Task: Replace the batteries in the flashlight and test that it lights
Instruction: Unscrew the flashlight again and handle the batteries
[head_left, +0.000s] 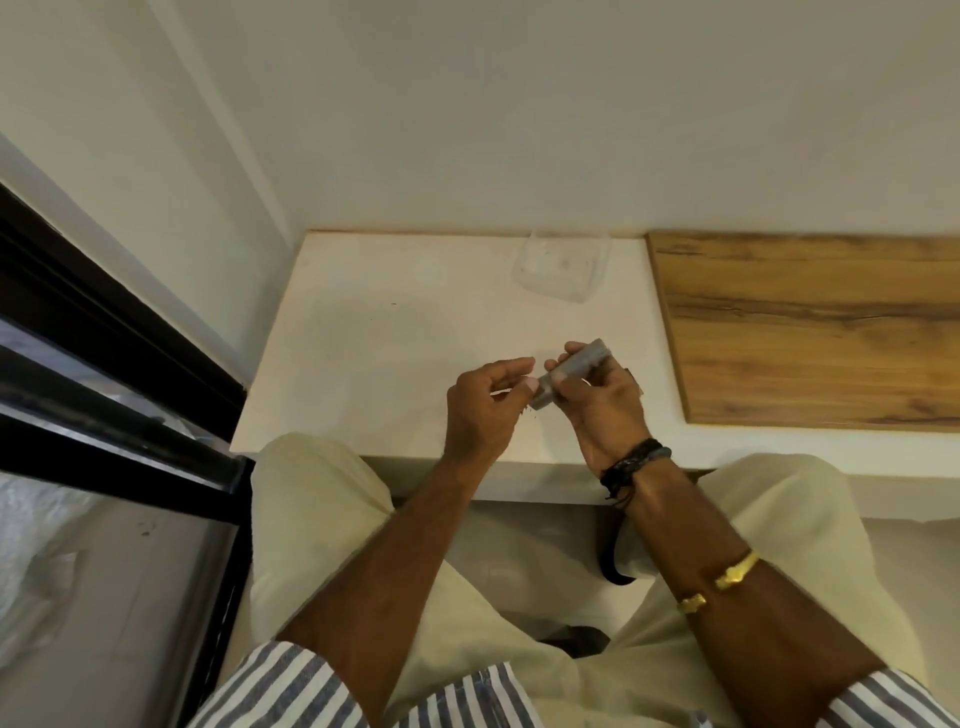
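Nearest, the right hand (605, 410) (dark cords (631, 460) at its wrist) has its grip clamped round the grey flashlight (571, 375), tilted just above the white table (363, 364). The left hand (480, 410) curls at the flashlight's lower end; whether its grip holds anything I cannot tell. Farther back sits a clear plastic tray (561, 267), a wooden board (805, 327) to its right.
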